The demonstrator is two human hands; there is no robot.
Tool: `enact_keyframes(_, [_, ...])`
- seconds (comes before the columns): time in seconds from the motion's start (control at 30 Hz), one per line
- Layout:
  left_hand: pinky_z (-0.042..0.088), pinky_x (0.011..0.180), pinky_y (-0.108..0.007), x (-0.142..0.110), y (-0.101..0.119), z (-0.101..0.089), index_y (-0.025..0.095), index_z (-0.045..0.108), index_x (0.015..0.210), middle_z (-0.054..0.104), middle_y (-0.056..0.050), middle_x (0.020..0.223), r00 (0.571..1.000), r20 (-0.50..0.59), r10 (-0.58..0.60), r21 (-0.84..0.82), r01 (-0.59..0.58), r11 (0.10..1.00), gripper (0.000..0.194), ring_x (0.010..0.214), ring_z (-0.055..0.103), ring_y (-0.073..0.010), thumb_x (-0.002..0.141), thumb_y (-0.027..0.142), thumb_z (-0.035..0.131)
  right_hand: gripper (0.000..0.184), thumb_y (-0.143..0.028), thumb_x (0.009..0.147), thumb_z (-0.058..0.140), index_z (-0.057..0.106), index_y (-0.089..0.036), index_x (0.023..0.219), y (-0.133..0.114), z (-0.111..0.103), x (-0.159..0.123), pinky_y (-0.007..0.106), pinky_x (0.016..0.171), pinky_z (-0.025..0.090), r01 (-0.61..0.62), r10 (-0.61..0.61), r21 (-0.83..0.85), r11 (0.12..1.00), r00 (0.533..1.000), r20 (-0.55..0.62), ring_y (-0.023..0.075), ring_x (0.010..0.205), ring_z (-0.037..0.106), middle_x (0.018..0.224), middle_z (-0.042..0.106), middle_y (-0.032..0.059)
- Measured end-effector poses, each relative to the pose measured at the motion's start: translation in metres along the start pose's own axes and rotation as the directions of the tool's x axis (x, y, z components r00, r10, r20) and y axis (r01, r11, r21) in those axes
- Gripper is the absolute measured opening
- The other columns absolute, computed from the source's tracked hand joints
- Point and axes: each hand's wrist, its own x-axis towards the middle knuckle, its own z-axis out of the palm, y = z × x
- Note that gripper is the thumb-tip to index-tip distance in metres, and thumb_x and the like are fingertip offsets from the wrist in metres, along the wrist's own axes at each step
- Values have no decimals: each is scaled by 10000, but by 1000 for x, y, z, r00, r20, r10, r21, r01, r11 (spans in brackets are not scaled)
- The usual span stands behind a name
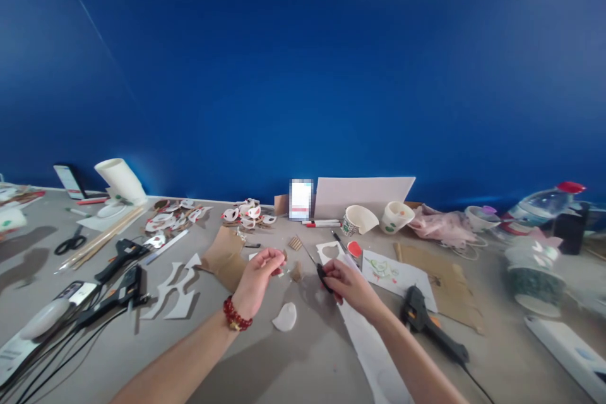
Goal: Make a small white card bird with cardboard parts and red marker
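Note:
My left hand (pixel 258 278), a red bead bracelet at its wrist, pinches a small brown piece (pixel 285 255) that looks like cardboard and is mostly covered by the fingers. To its right, my right hand (pixel 344 281) is closed around black-handled scissors (pixel 324 278); their thin blade points up and left. Between and below the hands lies a white leaf-shaped cutout (pixel 285 317). Small brown cardboard scraps (pixel 297 272) and a corrugated piece (pixel 296 242) rest on the table just beyond. A white paper strip (pixel 362 341) runs under my right forearm.
Black glue guns (pixel 125 284) with cables lie at left; another glue gun (pixel 430 325) is at right. Bird-shaped cutouts (pixel 249 214), paper cups (pixel 360 219), a drawing (pixel 398 274), brown cardboard (pixel 225 259) and a bottle (pixel 544 205) surround the work area. A blue partition (pixel 303 88) stands behind.

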Motion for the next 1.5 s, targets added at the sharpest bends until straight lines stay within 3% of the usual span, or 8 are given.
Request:
enact_keyframes(0.1, [452, 764, -251, 4, 5, 16, 174, 616, 737, 667, -62, 940, 998, -22, 57, -18, -57, 998, 219, 898, 594, -178, 760, 372, 706, 226, -409, 818, 574, 508, -193, 841, -8, 18, -7, 219, 476, 416, 33, -47, 252, 967, 998, 48, 107, 520, 504, 692, 604, -15])
enact_keyframes(0.3, [478, 766, -273, -3, 16, 41, 181, 610, 732, 695, -55, 926, 995, -26, 98, -93, -99, 991, 214, 783, 630, -155, 764, 370, 707, 471, -635, 756, 631, 504, -186, 821, -12, 43, -15, 195, 420, 361, 58, -92, 390, 919, 993, 69, 77, 440, 460, 615, 582, -26])
enact_keyframes(0.4, [485, 760, -272, -7, 19, 45, 177, 593, 710, 695, -57, 908, 996, -35, 83, -121, -87, 989, 236, 746, 633, -146, 744, 369, 726, 526, -677, 724, 643, 520, -176, 828, -10, 46, -15, 194, 417, 341, 75, -112, 401, 913, 991, 72, 68, 426, 442, 603, 568, -29])
enact_keyframes(1.5, [463, 757, -256, -11, 14, 45, 184, 561, 712, 698, -52, 920, 999, -18, 36, -103, -38, 994, 230, 823, 638, -167, 760, 360, 701, 407, -578, 758, 623, 459, -207, 719, -6, 55, -18, 200, 392, 294, 66, -76, 373, 925, 997, 12, 67, 397, 388, 543, 529, -48])
